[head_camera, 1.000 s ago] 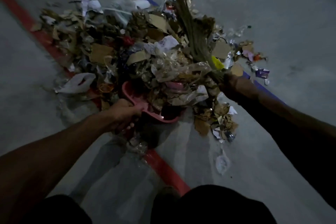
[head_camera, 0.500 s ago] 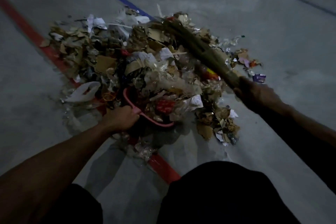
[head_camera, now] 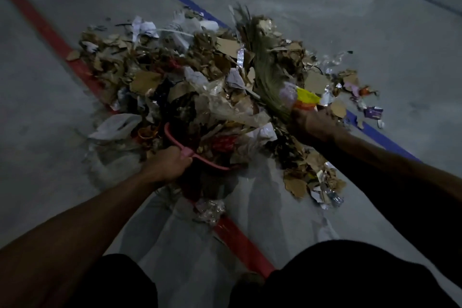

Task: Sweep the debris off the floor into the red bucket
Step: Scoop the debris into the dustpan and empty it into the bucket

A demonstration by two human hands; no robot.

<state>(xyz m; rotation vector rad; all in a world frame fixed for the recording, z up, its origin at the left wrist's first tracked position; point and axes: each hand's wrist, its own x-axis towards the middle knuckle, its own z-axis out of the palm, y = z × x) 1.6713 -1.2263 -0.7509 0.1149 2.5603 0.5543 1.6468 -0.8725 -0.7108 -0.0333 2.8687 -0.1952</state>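
Observation:
A big heap of debris (head_camera: 200, 77), torn cardboard, paper and plastic wrap, covers the grey floor ahead. The red bucket (head_camera: 212, 166) lies tipped toward the heap, its pink rim showing and its mouth stuffed with scraps. My left hand (head_camera: 170, 162) grips the bucket's rim at the near side. My right hand (head_camera: 312, 124) holds a grass broom (head_camera: 262, 62) just below a yellow band, and the bristles lie on the heap's far right part, pointing away from me.
A red floor stripe (head_camera: 240, 240) runs under the bucket toward my knees. A blue stripe (head_camera: 380, 132) passes behind the heap. Loose scraps (head_camera: 315, 182) lie right of the bucket, and a white plastic bag (head_camera: 117, 125) lies to its left.
The broom has swung back from lying low across the heap to reaching out over its far right side. My left hand keeps its hold on the bucket rim.

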